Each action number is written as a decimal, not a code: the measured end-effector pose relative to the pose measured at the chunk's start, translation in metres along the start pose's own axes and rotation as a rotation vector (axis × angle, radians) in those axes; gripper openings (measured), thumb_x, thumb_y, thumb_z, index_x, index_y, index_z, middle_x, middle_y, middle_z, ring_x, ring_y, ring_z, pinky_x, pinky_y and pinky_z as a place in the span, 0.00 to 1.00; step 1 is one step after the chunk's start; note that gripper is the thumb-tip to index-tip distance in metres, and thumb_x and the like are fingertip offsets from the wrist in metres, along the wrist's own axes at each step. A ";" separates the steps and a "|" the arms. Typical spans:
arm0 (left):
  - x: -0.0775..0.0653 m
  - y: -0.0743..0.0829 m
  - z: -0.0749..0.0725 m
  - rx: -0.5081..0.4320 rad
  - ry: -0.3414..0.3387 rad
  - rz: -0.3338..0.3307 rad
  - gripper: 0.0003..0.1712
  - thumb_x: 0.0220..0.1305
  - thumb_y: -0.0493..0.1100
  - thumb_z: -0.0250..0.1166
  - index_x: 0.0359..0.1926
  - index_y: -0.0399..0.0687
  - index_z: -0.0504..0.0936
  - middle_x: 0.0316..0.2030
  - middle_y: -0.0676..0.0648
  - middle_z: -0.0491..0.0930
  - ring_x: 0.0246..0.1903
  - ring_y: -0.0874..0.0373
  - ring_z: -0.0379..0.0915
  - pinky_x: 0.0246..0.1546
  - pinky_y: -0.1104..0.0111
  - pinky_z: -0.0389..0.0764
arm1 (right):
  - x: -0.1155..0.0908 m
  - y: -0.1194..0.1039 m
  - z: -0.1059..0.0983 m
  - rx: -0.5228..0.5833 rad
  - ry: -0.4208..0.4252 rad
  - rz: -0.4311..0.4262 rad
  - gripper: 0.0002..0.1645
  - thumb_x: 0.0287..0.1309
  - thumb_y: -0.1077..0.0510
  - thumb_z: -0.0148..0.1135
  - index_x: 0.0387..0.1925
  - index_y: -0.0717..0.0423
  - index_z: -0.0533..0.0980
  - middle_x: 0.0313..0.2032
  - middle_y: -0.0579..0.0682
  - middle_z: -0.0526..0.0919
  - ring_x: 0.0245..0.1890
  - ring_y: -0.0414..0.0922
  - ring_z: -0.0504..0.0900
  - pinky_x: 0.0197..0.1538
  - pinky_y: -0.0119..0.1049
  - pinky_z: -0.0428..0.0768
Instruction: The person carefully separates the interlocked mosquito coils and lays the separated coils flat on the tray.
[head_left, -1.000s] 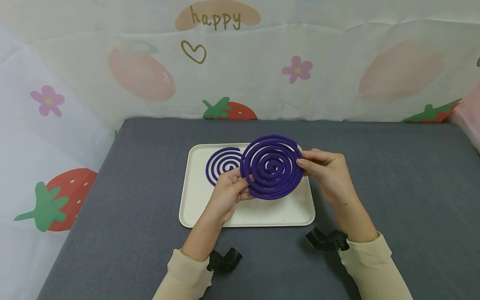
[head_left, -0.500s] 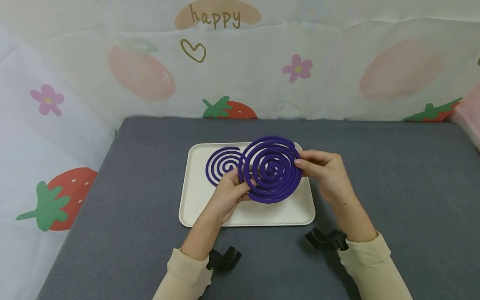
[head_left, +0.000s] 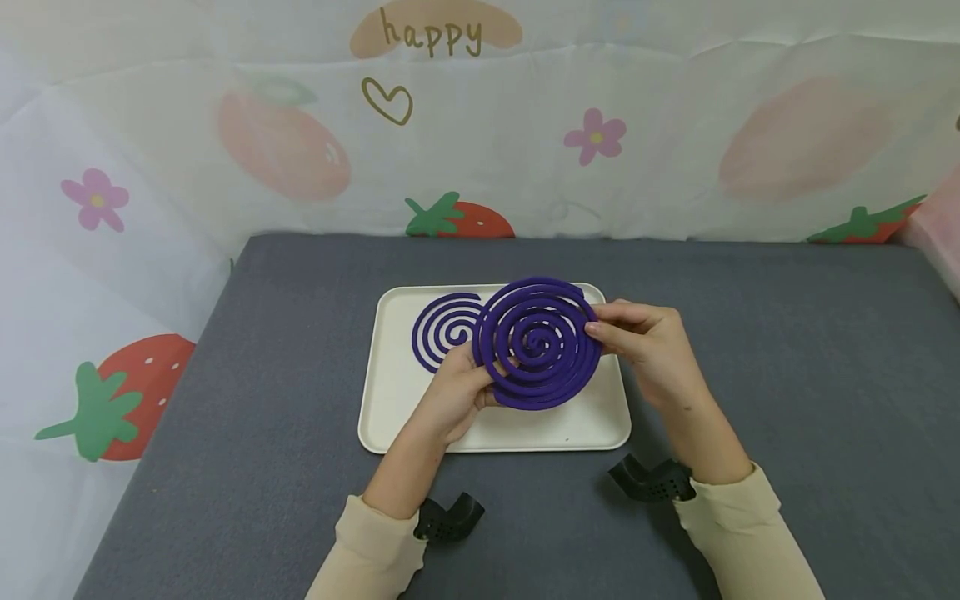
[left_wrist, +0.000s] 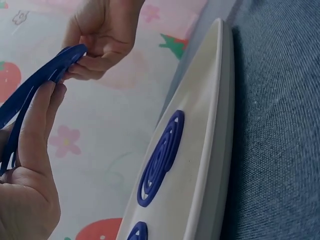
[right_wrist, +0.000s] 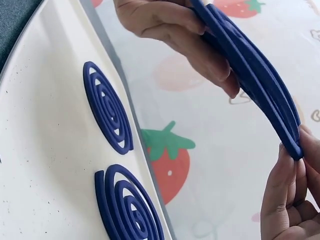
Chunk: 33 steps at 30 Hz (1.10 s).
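Both hands hold a double layer of purple mosquito coil (head_left: pixel 538 342) above a white tray (head_left: pixel 540 429). My left hand (head_left: pixel 452 398) grips its left side, with the thumb in front and fingers behind. My right hand (head_left: pixel 648 346) pinches the right edge between thumb and fingers. Seen edge-on in the right wrist view, the held coil (right_wrist: pixel 252 75) shows two layers, slightly parted in the middle. Two flat coils lie on the tray: one coil (right_wrist: pixel 107 107) and another coil (right_wrist: pixel 131 212). In the head view, the held coil hides one of them.
The tray rests on a grey cloth-covered table (head_left: pixel 247 400). Behind stands a white cloth backdrop (head_left: pixel 660 92) printed with strawberries and flowers. Each wrist wears a black mount, including the left mount (head_left: pixel 450 518) and the right mount (head_left: pixel 652 481).
The held coil has shifted slightly left and down, and its rings line up differently. My right hand has moved a little left with it. The tray stays put.
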<state>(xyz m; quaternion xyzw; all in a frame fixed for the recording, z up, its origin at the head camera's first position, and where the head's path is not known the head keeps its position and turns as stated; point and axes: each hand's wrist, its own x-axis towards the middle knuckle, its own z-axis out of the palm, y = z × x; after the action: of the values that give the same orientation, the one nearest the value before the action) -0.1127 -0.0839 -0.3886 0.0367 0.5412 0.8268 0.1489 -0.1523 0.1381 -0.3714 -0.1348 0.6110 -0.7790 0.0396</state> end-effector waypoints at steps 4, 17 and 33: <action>0.000 -0.002 -0.001 -0.062 -0.013 -0.008 0.10 0.65 0.25 0.49 0.46 0.32 0.70 0.32 0.50 0.81 0.28 0.62 0.80 0.28 0.69 0.83 | 0.000 0.001 0.000 0.032 -0.018 -0.038 0.13 0.52 0.73 0.64 0.31 0.53 0.86 0.27 0.49 0.81 0.25 0.39 0.81 0.29 0.29 0.81; 0.001 -0.005 -0.002 -0.131 -0.019 -0.034 0.13 0.67 0.26 0.46 0.51 0.32 0.67 0.32 0.50 0.80 0.29 0.62 0.81 0.30 0.68 0.83 | -0.002 0.001 0.000 0.051 -0.022 -0.078 0.09 0.51 0.70 0.67 0.32 0.55 0.86 0.27 0.49 0.81 0.25 0.38 0.79 0.29 0.27 0.80; 0.002 -0.005 -0.004 -0.026 -0.002 -0.033 0.09 0.63 0.29 0.54 0.42 0.41 0.76 0.29 0.51 0.82 0.28 0.62 0.81 0.29 0.71 0.82 | -0.001 0.000 -0.001 0.045 -0.033 0.015 0.16 0.54 0.74 0.61 0.32 0.51 0.85 0.27 0.47 0.83 0.24 0.38 0.81 0.29 0.28 0.81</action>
<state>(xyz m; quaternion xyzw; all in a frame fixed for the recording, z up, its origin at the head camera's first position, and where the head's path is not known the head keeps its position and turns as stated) -0.1146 -0.0853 -0.3951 0.0267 0.5308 0.8311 0.1638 -0.1513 0.1395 -0.3715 -0.1422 0.5937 -0.7898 0.0585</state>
